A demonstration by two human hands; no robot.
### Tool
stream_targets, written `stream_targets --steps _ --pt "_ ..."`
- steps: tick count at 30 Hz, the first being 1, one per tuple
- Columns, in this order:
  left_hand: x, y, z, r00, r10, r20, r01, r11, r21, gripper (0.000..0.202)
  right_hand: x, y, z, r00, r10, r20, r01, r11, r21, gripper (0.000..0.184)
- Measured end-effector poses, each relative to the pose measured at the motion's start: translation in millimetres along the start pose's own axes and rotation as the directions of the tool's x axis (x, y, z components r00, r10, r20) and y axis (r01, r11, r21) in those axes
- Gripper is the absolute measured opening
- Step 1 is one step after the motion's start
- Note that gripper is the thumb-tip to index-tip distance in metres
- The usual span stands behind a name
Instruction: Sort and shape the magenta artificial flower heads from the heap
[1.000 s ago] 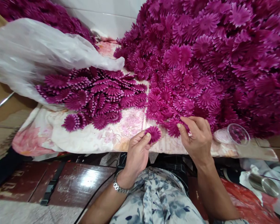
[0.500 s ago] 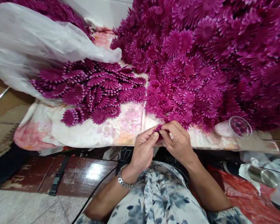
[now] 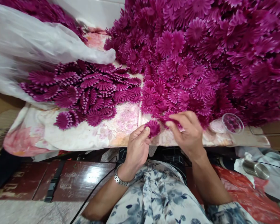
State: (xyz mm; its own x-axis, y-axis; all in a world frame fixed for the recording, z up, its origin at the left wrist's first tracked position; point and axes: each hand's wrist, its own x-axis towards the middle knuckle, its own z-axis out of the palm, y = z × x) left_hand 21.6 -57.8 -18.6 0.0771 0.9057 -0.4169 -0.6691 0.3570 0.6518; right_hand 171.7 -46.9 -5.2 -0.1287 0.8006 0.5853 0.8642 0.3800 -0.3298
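Between the thumb and fingers of my left hand (image 3: 138,144) is a purple artificial flower head (image 3: 153,128), its round petals facing up. My right hand (image 3: 188,132) is just to the right, apart from that flower. Its thumb and index finger are closed toward each other at the edge of a large heap of purple flowers (image 3: 184,96). Purple petals show around these fingertips, but I cannot make out what they pinch. To the left lies a smaller pile of stacked purple flower heads (image 3: 93,90), with a short stack (image 3: 64,120) at its near edge.
A flower-patterned cloth (image 3: 121,121) covers the table. A translucent plastic bag (image 3: 60,40) drapes over the left side. At right, a clear plastic cup (image 3: 232,123) lies on its side near the table edge. A metal cup (image 3: 256,169) and red plastic (image 3: 245,193) are below right.
My hands have separated; the right has moved rightward, away from the left. The flower in my left hand now shows its face. The whole view has shifted slightly.
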Motion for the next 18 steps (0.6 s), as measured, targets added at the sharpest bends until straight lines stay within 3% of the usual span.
stream_targets --steps 3,6,11,18 --pt "-2 -4 5.3 0.994 -0.042 0.101 0.041 0.999 0.009 0.015 -8 -14 9 0.992 -0.026 0.127 0.010 0.992 0.127 0.012" --pt "-3 -7 5.8 0.989 -0.015 0.145 0.012 1.000 0.024 0.017 -11 -18 15 0.988 -0.026 0.150 0.001 0.986 0.168 0.014" --pt "-3 -9 3.7 0.989 0.039 0.143 -0.048 0.997 0.065 0.020 -11 -17 17 0.993 -0.044 0.108 0.019 0.975 0.222 0.009" --pt "2 -4 1.6 0.995 0.097 0.029 -0.099 0.993 0.061 0.017 -10 -17 18 0.996 -0.091 0.018 0.085 0.972 0.219 0.006"
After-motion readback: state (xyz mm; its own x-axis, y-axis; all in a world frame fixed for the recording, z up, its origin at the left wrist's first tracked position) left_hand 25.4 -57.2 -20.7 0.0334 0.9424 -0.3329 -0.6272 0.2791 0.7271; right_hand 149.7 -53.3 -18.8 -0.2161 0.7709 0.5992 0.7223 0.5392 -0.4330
